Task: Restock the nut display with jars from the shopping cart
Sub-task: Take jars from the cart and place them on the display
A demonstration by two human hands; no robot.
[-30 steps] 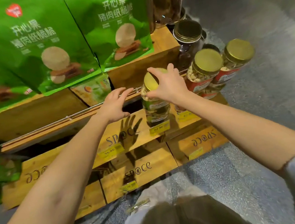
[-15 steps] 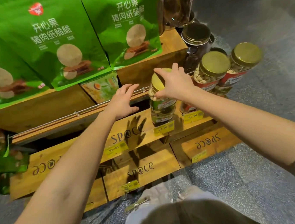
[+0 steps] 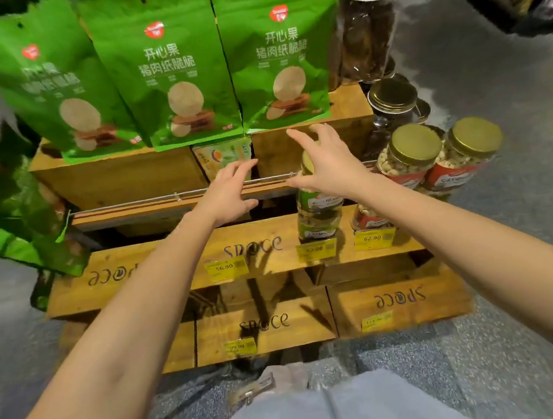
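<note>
A clear nut jar [image 3: 319, 216] with a green label and a gold lid stands upright on the wooden crate shelf [image 3: 274, 261], above a yellow price tag. My right hand [image 3: 327, 165] hovers over its lid with the fingers spread, and the palm hides most of the lid. My left hand [image 3: 228, 194] is held open to the left of the jar, near the metal rail, and holds nothing. The shopping cart is out of view.
Two red-label nut jars [image 3: 415, 155] [image 3: 471, 149] with gold lids sit right of the green jar, with a smaller one [image 3: 369, 219] below them. Darker jars [image 3: 393, 99] stand behind. Green snack bags [image 3: 166, 67] line the top crate. Grey floor surrounds the display.
My right hand has let go of the jar's lid and spread its fingers. The left hand has stayed open beside it. The camera has tilted, so the display sits lower in view.
</note>
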